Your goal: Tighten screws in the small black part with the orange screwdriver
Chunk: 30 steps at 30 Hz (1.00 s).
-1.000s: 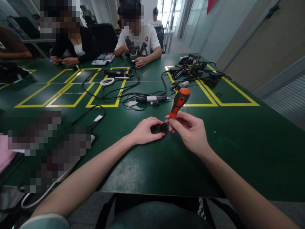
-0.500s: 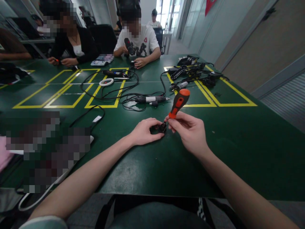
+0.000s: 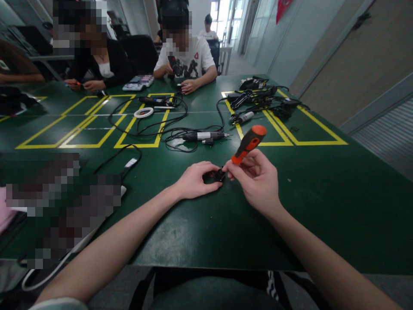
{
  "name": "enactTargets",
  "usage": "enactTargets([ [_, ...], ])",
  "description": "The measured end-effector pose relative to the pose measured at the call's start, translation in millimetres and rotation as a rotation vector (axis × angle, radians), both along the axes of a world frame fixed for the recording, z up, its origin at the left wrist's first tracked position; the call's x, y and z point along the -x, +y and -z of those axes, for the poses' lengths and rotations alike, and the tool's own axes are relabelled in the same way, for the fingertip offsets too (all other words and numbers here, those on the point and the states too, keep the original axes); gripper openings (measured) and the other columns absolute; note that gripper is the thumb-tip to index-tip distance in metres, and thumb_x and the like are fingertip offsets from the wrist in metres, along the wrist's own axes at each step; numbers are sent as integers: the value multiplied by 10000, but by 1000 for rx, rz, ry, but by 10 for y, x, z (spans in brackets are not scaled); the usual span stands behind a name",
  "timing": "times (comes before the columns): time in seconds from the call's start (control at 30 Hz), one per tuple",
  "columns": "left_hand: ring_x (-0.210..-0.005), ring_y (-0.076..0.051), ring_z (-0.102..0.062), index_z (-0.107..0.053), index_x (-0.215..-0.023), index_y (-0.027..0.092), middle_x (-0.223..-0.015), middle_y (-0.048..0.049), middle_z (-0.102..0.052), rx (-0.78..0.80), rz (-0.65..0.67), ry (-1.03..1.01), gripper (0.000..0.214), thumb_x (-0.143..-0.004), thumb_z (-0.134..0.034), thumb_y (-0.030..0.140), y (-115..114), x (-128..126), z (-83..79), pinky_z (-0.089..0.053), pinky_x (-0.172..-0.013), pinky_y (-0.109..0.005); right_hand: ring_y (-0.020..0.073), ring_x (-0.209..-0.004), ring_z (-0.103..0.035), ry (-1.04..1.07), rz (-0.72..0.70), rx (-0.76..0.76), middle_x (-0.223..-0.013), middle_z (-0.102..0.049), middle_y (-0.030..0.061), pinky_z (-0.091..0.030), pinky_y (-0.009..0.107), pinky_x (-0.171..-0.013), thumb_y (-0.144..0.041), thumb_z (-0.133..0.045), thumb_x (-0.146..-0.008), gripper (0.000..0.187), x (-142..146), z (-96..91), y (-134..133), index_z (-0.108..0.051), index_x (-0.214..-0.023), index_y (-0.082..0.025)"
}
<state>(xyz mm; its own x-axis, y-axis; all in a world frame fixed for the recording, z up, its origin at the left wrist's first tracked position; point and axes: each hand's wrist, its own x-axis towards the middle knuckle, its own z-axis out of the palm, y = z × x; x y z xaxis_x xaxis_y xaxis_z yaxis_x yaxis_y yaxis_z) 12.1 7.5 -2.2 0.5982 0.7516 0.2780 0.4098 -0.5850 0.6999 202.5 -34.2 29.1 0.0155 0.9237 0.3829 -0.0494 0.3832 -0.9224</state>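
My left hand (image 3: pixel 200 178) rests on the green table, thumb and fingers closed around a small round black part (image 3: pixel 220 175). What exactly the part is, I cannot make out. My right hand (image 3: pixel 256 181) pinches an orange and dark grey screwdriver (image 3: pixel 249 144) low, near the front of its handle. The screwdriver leans to the right, its handle up and its tip down at the black part. Fingers partly hide the shaft and the tip.
Beyond my hands lies a slim black and silver corded tool (image 3: pixel 203 136). A white ring (image 3: pixel 143 113) and looping cables are farther left. Black tools and cords (image 3: pixel 258 97) pile up at the back right. Co-workers sit across the table (image 3: pixel 322 193).
The screwdriver's handle has tipped farther to the right and slightly down. My right-hand fingers have shifted a little around it. My left hand and the black part stay nearly in place.
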Motion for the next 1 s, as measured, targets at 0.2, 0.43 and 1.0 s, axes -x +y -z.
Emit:
enactTargets([
  [0.2,-895,-203,-686,-750,-1100,175,-992,-47,-757,-4,-12,23,252,-878,-765,294,12,-2,19,-527,-815,-316,156,-704,-692,-51,28,-33,-836,-764,25,-621,302,-661,-325,-886,-814,189,-9,-21,9,-736,-846,-215],
  [0.43,-904,-196,-672,-744,-999,177,-973,-43,-744,12,4,-8,156,-886,-745,285,1,-4,7,-520,-838,-313,121,-570,-653,-3,-29,-19,-744,-736,4,-571,251,-508,-322,-831,-876,118,21,-39,15,-795,-869,-210],
  [1.0,-913,-188,-665,-735,-975,190,-968,-35,-737,16,0,6,126,-887,-736,279,-4,-4,-15,-513,-854,-302,139,-526,-669,-36,-60,29,-726,-737,17,-561,260,-434,-556,-803,-901,362,13,-40,13,-731,-922,-202],
])
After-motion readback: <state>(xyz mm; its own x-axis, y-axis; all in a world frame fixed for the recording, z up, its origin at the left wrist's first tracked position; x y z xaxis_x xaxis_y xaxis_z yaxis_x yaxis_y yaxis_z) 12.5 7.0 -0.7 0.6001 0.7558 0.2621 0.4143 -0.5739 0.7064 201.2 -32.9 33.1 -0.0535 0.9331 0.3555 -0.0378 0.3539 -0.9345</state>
